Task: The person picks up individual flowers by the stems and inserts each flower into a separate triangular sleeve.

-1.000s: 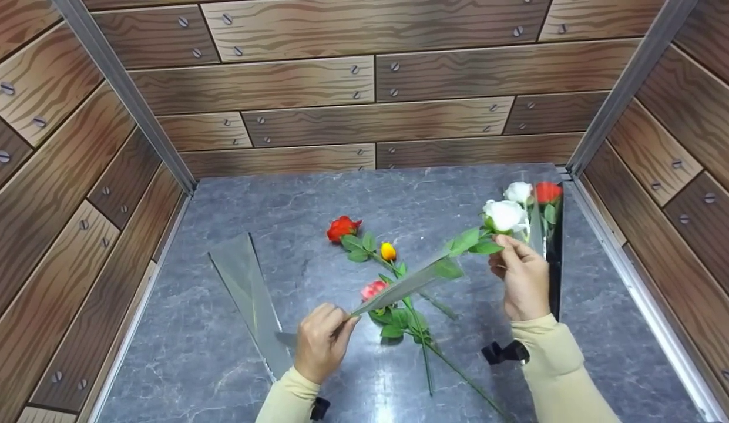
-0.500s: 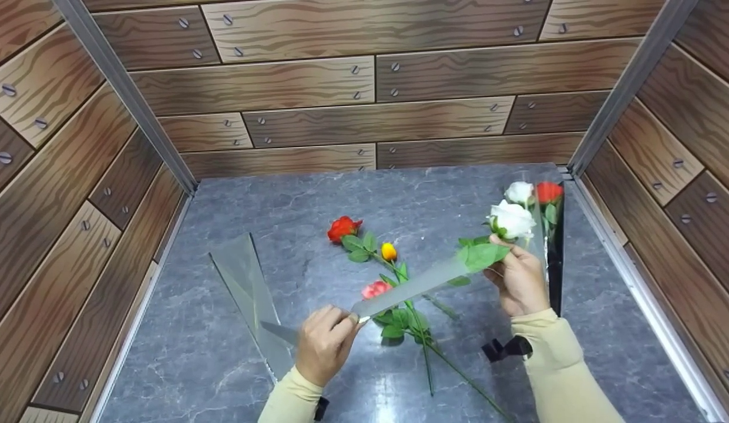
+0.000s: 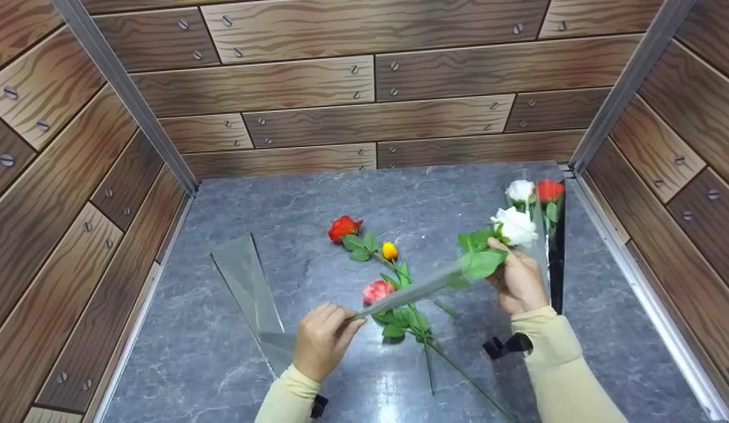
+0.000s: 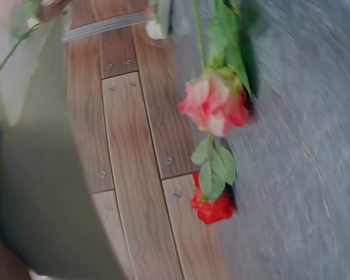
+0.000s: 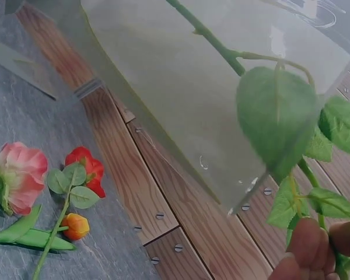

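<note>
Nearest me, the L hand (image 3: 325, 341) pinches the narrow end of a clear wrapper (image 3: 414, 292); can't tell if it's got the stem too. Film looks v. light, thin & prob. slippery: hold by tip or edge, gently, or it may crease. A pink flower (image 3: 377, 291) lies on the bench (image 3: 270, 205) beneath. Farther along, the R hand (image 3: 521, 281) is clamped on the white rose (image 3: 515, 227), at the stem just under its bloom. Rose is tilted above the bench, lower stem apparently inside the wrapper, bloom & top leaves out. Prob. artificial: light, stem fairly stiff, petals soft & squashable, so stem's the best grip. Beyond, a wrapped red rose (image 3: 550, 190) lies far R.
</note>
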The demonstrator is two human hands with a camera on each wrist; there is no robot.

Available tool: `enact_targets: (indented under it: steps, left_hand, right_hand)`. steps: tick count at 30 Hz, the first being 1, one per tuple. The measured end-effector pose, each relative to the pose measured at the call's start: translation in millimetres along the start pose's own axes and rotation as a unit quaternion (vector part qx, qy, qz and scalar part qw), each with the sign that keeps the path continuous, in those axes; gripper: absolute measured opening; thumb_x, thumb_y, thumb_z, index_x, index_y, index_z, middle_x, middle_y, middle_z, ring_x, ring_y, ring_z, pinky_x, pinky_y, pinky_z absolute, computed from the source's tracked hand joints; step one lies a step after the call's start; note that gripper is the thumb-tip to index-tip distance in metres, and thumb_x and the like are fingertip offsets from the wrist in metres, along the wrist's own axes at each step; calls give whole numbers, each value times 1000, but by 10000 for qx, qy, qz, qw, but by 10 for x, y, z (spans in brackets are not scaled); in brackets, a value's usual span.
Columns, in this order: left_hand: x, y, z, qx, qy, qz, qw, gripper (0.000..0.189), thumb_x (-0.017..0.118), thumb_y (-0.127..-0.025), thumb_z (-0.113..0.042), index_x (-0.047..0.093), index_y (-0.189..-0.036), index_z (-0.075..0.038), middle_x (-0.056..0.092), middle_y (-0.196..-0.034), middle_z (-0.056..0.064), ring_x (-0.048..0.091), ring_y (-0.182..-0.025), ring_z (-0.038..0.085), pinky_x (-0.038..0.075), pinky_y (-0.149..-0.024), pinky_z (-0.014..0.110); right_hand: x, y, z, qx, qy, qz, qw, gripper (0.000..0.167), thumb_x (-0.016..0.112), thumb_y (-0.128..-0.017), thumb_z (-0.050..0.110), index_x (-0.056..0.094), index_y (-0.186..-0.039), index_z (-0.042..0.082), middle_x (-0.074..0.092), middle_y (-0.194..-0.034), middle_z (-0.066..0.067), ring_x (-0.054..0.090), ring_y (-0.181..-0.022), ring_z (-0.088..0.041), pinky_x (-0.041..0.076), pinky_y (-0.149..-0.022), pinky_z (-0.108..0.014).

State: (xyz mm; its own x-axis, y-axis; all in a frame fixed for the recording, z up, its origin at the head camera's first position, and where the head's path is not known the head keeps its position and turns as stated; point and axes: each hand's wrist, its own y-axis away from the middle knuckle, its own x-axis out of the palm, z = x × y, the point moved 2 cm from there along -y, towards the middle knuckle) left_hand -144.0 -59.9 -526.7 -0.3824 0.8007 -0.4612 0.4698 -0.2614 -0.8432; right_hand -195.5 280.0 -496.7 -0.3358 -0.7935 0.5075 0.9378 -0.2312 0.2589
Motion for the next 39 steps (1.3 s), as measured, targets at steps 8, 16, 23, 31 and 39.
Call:
enact_targets:
  steps: [8,16,23,31,39]
  left_hand:
    - [79,24,80,-1849,1399,1200,9653,16,74,-84,-27,67,-78,-14,62,-67,-10,48,-55,-2,40,-49,14]
    - [106,-44,105,-2921,1967,1458,9245,20,70,-87,-33,68,-78,-15,61,-65,-9,49,-55,2,40,-50,20]
    - [131,-88,108,-3131,1873,1632,9166,23,68,-89,-35,67,-78,-15,63,-67,-9,52,-57,4,43,-51,22]
    - [185,-121,100,-2016,981,1915,9555,20,66,-91,-34,67,-80,-17,59,-64,-12,44,-53,-2,36,-49,16]
    - [207,-122,127,-2159,1074,1165,9635,20,66,-92,-29,64,-76,-17,48,-58,-13,35,-50,-1,29,-46,16]
  right_hand:
    - [20,-5,25,-536,-880,474,9936,13,64,-93,10,70,-101,3,70,-101,-7,68,-90,-15,52,-80,-24]
    - [9,14,53,-902,-1126,854,9859,12,63,-91,4,71,-100,2,70,-104,-9,69,-87,-18,54,-78,-27]
    - [30,43,48,-1217,-1358,1361,9738,12,60,-92,-3,69,-98,1,69,-101,-9,68,-86,-19,54,-77,-29]
    - [74,91,-5,-1466,-1120,1710,9679,20,57,-91,-9,66,-102,4,68,-96,-6,68,-80,-18,54,-75,-27]
    - [106,149,-27,-1760,-782,1893,9628,40,58,-89,-11,59,-123,10,65,-113,-3,62,-97,-15,50,-83,-26]
